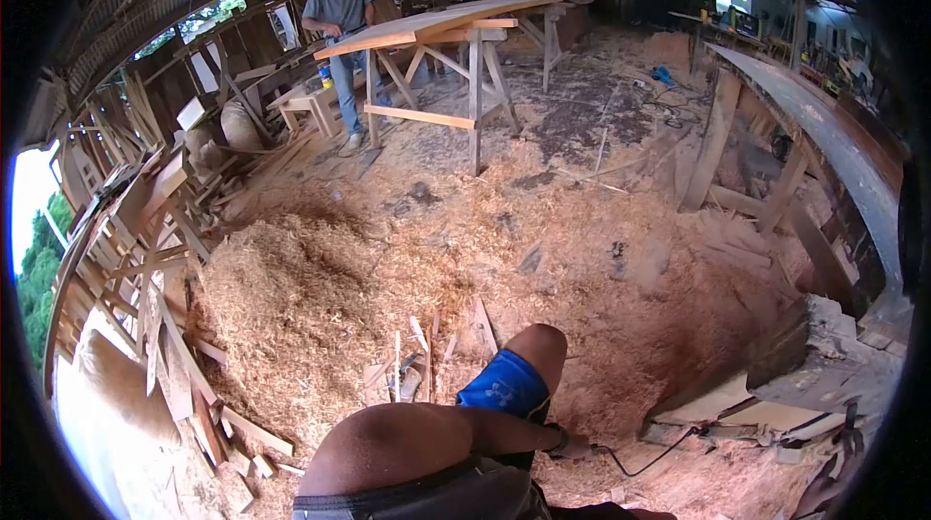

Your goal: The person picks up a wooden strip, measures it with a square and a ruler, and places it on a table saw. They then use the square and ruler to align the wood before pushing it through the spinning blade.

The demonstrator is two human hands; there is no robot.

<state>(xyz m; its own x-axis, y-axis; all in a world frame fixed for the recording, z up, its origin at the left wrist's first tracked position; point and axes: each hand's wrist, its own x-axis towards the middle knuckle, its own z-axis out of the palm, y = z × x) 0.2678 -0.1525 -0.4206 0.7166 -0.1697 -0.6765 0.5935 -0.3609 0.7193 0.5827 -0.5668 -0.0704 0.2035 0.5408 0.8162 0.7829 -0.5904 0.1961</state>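
From the shoulder at the bottom of the view, my left arm reaches across to the right, a dark band at its wrist. My left hand [576, 447] is low over the wood shavings, its fingers closed around the end of a black cord [630, 472]. The cord curves right toward pale boards [766, 415] on the floor. A bent knee in blue shorts [506, 386] rises beside the arm. At the bottom edge a sliver of skin shows, too little to tell what part it is; my right hand cannot be made out.
A heap of shavings [291, 277] lies ahead on the left, near stacked scrap wood [175, 365]. A long wooden panel rests on a trestle [475, 103], with a co-worker [339, 16] standing behind it. A long workbench [824, 103] stands on the right.
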